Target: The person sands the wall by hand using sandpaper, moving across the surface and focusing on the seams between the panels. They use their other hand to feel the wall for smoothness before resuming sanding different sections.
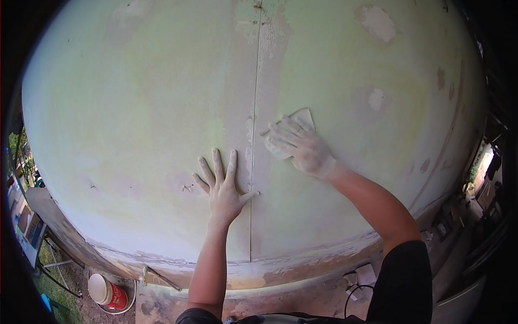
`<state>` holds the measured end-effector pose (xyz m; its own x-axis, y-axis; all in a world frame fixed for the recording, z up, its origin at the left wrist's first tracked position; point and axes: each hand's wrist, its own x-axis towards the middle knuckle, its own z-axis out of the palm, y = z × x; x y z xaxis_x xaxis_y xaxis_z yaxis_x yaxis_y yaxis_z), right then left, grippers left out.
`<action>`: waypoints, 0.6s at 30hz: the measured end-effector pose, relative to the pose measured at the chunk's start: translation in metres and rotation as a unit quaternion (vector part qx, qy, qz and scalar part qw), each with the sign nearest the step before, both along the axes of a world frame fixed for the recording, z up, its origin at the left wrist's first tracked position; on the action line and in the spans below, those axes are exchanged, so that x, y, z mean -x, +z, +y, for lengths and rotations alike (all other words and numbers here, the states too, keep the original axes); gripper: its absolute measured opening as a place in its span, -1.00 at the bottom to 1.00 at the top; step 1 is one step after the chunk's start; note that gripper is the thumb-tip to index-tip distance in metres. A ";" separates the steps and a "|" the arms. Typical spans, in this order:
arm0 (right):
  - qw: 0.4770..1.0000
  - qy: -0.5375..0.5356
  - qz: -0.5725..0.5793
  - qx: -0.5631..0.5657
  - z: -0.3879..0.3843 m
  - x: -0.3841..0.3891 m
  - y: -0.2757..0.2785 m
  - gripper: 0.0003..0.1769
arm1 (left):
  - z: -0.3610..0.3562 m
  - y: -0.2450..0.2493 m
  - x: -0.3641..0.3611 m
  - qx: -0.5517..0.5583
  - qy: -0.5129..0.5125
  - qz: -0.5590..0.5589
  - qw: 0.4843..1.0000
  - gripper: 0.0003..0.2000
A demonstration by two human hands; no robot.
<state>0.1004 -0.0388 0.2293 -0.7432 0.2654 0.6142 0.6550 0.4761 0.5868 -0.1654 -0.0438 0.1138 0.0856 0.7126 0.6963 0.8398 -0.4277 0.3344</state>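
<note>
A large pale green panel (151, 108) fills most of the head view, with a narrow seam (252, 173) running down its middle. Left of that seam, my left hand (222, 194) lies flat on the panel, its dusty fingers spread and its thumb reaching across the seam. On the other side, my right hand (305, 147) presses a whitish sheet of sandpaper (306, 116) against the surface. The sheet's corners show past the fingers; the palm hides the rest. White dust coats both hands.
Lighter filler patches (379, 24) mark the panel's right side. Below its worn lower edge (302, 275), a red and white bucket (110, 293) stands at bottom left near a hose. A thin black cable (353, 294) curls on the floor at lower right.
</note>
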 end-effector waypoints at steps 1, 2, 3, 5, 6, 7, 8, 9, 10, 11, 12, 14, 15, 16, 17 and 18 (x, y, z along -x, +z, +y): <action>0.999 -0.003 -0.030 0.038 -0.002 -0.001 -0.022 -0.39 | 0.001 0.001 0.000 0.001 -0.002 0.000 1.000 0.33; 0.999 -0.003 -0.032 0.042 0.002 -0.005 -0.027 -0.39 | 0.000 -0.001 0.000 0.005 -0.004 -0.001 1.000 0.33; 0.995 0.016 -0.079 0.065 0.005 -0.010 -0.030 -0.38 | -0.002 -0.003 -0.001 0.009 -0.005 -0.002 1.000 0.33; 0.990 0.029 -0.113 0.085 0.004 -0.014 -0.005 -0.38 | 0.001 -0.002 0.000 -0.006 -0.002 0.002 1.000 0.34; 0.991 0.023 -0.101 0.083 -0.001 -0.014 0.032 -0.38 | 0.003 -0.003 0.000 -0.010 -0.002 0.004 1.000 0.34; 0.995 0.015 -0.084 0.047 -0.002 -0.017 0.064 -0.39 | 0.004 -0.005 0.000 -0.006 0.004 0.011 1.000 0.35; 0.998 0.008 -0.069 0.011 0.000 -0.020 0.097 -0.41 | 0.004 -0.005 0.000 -0.002 0.010 0.015 1.000 0.36; 0.998 0.006 -0.047 -0.033 0.003 -0.024 0.127 -0.41 | 0.004 -0.003 -0.002 -0.006 0.012 0.013 1.000 0.36; 0.997 0.004 -0.023 -0.074 0.007 -0.027 0.149 -0.41 | 0.002 -0.003 -0.002 -0.002 0.010 0.008 1.000 0.36; 0.997 0.005 -0.022 -0.076 0.012 -0.026 0.169 -0.41 | 0.002 -0.002 -0.002 0.001 0.008 0.004 1.000 0.37; 0.985 0.014 0.096 -0.140 0.016 -0.023 0.188 -0.39 | 0.003 -0.002 -0.003 -0.003 0.009 0.003 1.000 0.37; 0.956 0.024 0.213 -0.201 0.023 -0.014 0.187 -0.36 | 0.005 -0.006 -0.003 -0.007 0.012 0.006 1.000 0.38; 0.967 0.031 0.185 -0.170 0.026 -0.003 0.164 -0.39 | 0.006 -0.007 -0.001 -0.010 0.013 0.009 1.000 0.38; 0.977 0.037 0.157 -0.140 0.025 0.003 0.138 -0.41 | 0.006 -0.008 -0.001 -0.011 0.013 0.012 1.000 0.38; 0.990 0.044 0.108 -0.079 0.019 0.005 0.108 -0.44 | 0.007 -0.009 -0.001 -0.011 0.012 0.013 1.000 0.39; 0.997 0.050 0.058 -0.014 0.012 0.007 0.073 -0.47 | 0.007 -0.007 0.000 -0.010 0.012 0.016 1.000 0.39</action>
